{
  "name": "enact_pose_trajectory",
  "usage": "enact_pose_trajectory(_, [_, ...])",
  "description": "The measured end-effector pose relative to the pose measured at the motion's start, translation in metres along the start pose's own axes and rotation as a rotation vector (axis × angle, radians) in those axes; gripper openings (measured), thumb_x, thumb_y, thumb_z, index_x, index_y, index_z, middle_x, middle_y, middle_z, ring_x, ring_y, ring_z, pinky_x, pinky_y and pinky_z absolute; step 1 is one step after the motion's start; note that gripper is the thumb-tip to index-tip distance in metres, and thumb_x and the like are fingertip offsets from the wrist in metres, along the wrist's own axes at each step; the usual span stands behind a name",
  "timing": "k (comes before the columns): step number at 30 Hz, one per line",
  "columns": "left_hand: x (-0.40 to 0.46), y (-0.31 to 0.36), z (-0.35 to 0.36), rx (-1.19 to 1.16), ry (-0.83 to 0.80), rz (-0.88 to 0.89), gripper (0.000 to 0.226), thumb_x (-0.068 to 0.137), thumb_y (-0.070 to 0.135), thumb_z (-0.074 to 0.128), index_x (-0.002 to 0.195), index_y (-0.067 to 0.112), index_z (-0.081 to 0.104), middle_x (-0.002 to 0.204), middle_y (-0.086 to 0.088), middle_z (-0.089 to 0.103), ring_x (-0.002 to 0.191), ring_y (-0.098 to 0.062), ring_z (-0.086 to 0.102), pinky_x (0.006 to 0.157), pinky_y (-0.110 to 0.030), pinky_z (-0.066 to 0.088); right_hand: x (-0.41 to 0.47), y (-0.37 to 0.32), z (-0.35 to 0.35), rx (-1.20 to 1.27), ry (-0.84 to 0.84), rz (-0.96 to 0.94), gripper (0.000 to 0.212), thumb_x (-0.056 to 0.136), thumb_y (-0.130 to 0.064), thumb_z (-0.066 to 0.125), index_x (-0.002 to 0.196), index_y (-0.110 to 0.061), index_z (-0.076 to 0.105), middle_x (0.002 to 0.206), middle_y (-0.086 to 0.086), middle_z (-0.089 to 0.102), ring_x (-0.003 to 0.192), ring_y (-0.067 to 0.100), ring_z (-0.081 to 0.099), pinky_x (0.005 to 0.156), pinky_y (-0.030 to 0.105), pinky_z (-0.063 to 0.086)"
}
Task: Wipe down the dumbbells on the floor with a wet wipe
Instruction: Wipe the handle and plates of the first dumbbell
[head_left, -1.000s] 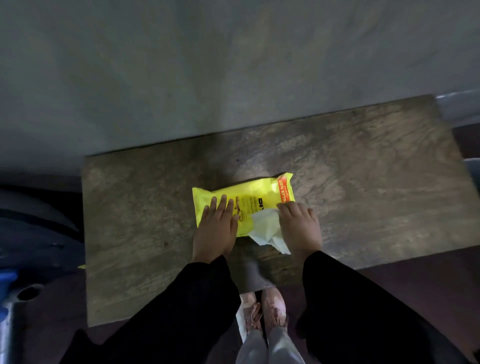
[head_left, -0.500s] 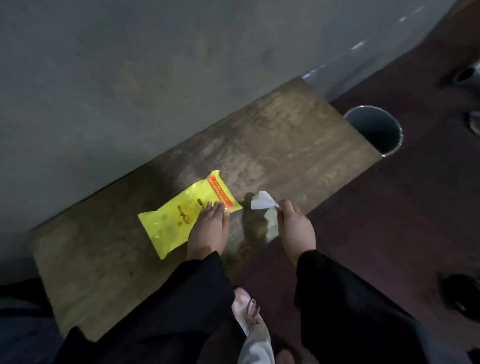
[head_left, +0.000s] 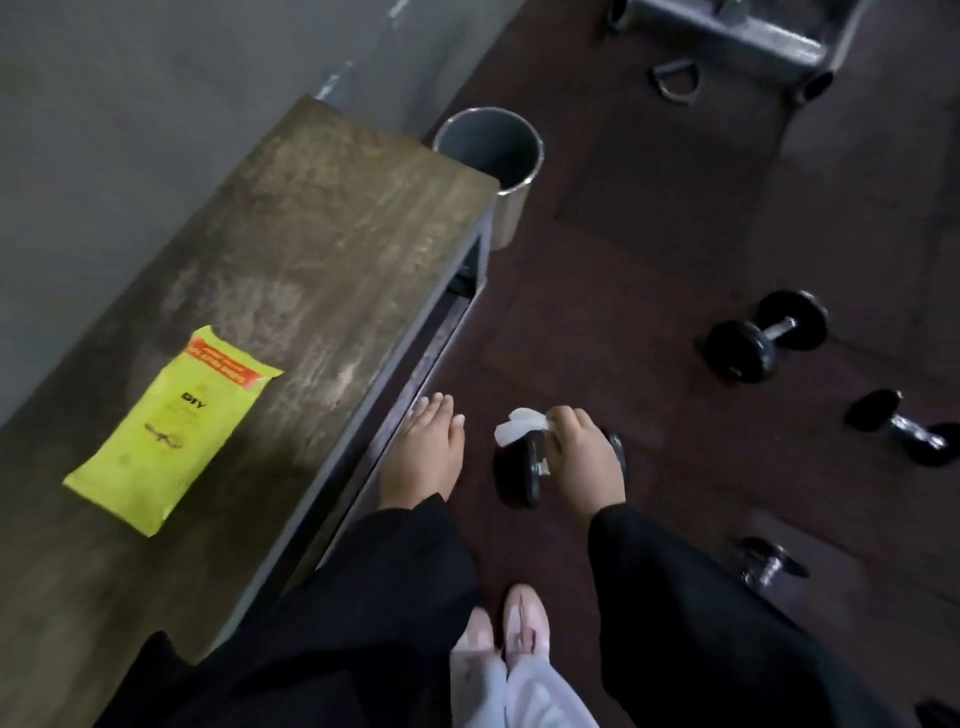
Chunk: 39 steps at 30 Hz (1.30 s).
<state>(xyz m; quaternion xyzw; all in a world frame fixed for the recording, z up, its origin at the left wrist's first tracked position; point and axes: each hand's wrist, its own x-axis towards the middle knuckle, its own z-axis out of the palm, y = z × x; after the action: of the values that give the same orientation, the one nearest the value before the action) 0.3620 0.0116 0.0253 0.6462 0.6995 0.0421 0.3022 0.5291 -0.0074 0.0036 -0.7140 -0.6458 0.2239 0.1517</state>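
My right hand (head_left: 582, 462) pinches a white wet wipe (head_left: 514, 425) and hangs above a black dumbbell (head_left: 517, 473) that lies on the dark floor just below it. My left hand (head_left: 426, 449) hangs beside the bench edge with straight fingers and holds nothing. Two more black dumbbells (head_left: 766, 335) (head_left: 906, 428) lie on the floor to the right, and another (head_left: 769, 564) lies lower right. The yellow wipe packet (head_left: 174, 426) lies flat on the wooden bench top.
The wooden bench (head_left: 311, 249) stands along the grey wall on the left. A grey metal bin (head_left: 491, 150) stands at the bench's far end. Metal gym equipment (head_left: 737, 36) sits at the top right. My pink shoes (head_left: 511, 623) stand on the floor.
The view has swung right from the bench to the floor. My left hand has left the packet. My right hand has carried the wipe off the bench and down over a dumbbell.
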Motion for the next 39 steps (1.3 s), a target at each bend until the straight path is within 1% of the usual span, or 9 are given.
enact_pose_trajectory(6, [-0.003, 0.020, 0.060, 0.001, -0.118, 0.083, 0.045, 0.101, 0.025, 0.025, 0.144, 0.010, 0.028, 0.153, 0.001, 0.025, 0.143, -0.010, 0.014, 0.112, -0.019, 0.005, -0.049, 0.063, 0.009, 0.049, 0.065, 0.173, 0.020, 0.085, 0.001, 0.055, 0.104, 0.003, 0.062, 0.097, 0.020, 0.060, 0.085, 0.036, 0.059, 0.065, 0.040, 0.046])
enact_pose_trajectory(11, [-0.011, 0.014, 0.127, -0.039, -0.166, 0.063, 0.045, 0.101, 0.025, 0.027, 0.143, 0.011, 0.028, 0.153, 0.001, 0.025, 0.143, -0.011, 0.014, 0.113, -0.021, 0.007, -0.080, 0.122, 0.050, 0.029, 0.097, 0.229, 0.007, 0.075, 0.005, 0.065, 0.079, 0.000, 0.064, 0.073, 0.013, 0.057, 0.062, 0.034, 0.057, 0.047, 0.031, 0.038])
enact_pose_trajectory(16, [0.002, -0.005, 0.208, -0.012, -0.153, 0.103, 0.045, 0.100, 0.023, 0.031, 0.143, 0.010, 0.028, 0.152, -0.001, 0.026, 0.142, -0.011, 0.016, 0.112, -0.018, 0.005, -0.090, 0.179, 0.112, 0.052, 0.140, 0.208, 0.003, 0.079, -0.011, 0.067, 0.079, -0.008, 0.066, 0.066, 0.004, 0.059, 0.062, 0.027, 0.055, 0.056, 0.032, 0.041])
enact_pose_trajectory(23, [0.043, -0.040, 0.321, -0.098, -0.065, 0.043, 0.048, 0.100, 0.023, 0.031, 0.145, 0.009, 0.023, 0.154, -0.003, 0.020, 0.143, -0.012, 0.013, 0.114, -0.022, 0.007, -0.082, 0.239, 0.207, 0.261, 0.109, 0.241, 0.029, 0.083, -0.036, 0.048, 0.079, -0.015, 0.066, 0.071, -0.009, 0.056, 0.069, 0.012, 0.047, 0.065, 0.030, 0.038])
enact_pose_trajectory(27, [0.078, -0.058, 0.364, -0.113, -0.037, 0.094, 0.047, 0.100, 0.022, 0.031, 0.144, 0.009, 0.024, 0.154, -0.003, 0.021, 0.143, -0.011, 0.013, 0.112, -0.017, 0.003, -0.068, 0.261, 0.253, 0.348, 0.139, 0.296, 0.021, 0.084, -0.031, 0.053, 0.074, -0.017, 0.066, 0.071, -0.011, 0.060, 0.071, 0.009, 0.050, 0.067, 0.025, 0.038])
enact_pose_trajectory(32, [0.114, -0.071, 0.395, -0.192, 0.028, 0.180, 0.049, 0.099, 0.023, 0.033, 0.145, 0.008, 0.021, 0.154, -0.006, 0.019, 0.143, -0.012, 0.012, 0.111, -0.016, 0.003, -0.052, 0.272, 0.292, 0.597, 0.222, 0.446, 0.022, 0.086, -0.020, 0.064, 0.065, -0.015, 0.059, 0.074, -0.014, 0.058, 0.080, 0.004, 0.051, 0.068, 0.007, 0.035])
enact_pose_trajectory(36, [0.129, -0.075, 0.416, -0.329, 0.117, 0.199, 0.054, 0.097, 0.029, 0.034, 0.145, 0.008, 0.019, 0.155, -0.008, 0.014, 0.143, -0.013, 0.008, 0.111, -0.011, 0.002, -0.040, 0.274, 0.313, 1.016, 0.284, 0.526, 0.018, 0.085, -0.026, 0.058, 0.086, -0.011, 0.069, 0.108, -0.009, 0.066, 0.107, 0.006, 0.058, 0.088, 0.021, 0.045])
enact_pose_trajectory(37, [0.132, -0.076, 0.421, -0.364, 0.144, 0.198, 0.058, 0.095, 0.032, 0.033, 0.145, 0.008, 0.018, 0.155, -0.008, 0.015, 0.143, -0.012, 0.009, 0.109, -0.007, 0.002, -0.035, 0.274, 0.315, 1.133, 0.306, 0.553, 0.013, 0.087, -0.020, 0.058, 0.085, -0.011, 0.068, 0.106, -0.007, 0.068, 0.100, 0.006, 0.061, 0.083, 0.020, 0.048])
enact_pose_trajectory(39, [0.137, -0.078, 0.429, -0.428, 0.199, 0.212, 0.063, 0.091, 0.038, 0.034, 0.144, 0.007, 0.021, 0.154, -0.008, 0.019, 0.140, -0.008, 0.012, 0.107, -0.002, 0.004, -0.026, 0.275, 0.314, 1.230, 0.383, 0.586, 0.022, 0.090, -0.011, 0.058, 0.069, -0.014, 0.060, 0.076, -0.010, 0.067, 0.066, 0.004, 0.059, 0.058, 0.015, 0.047])
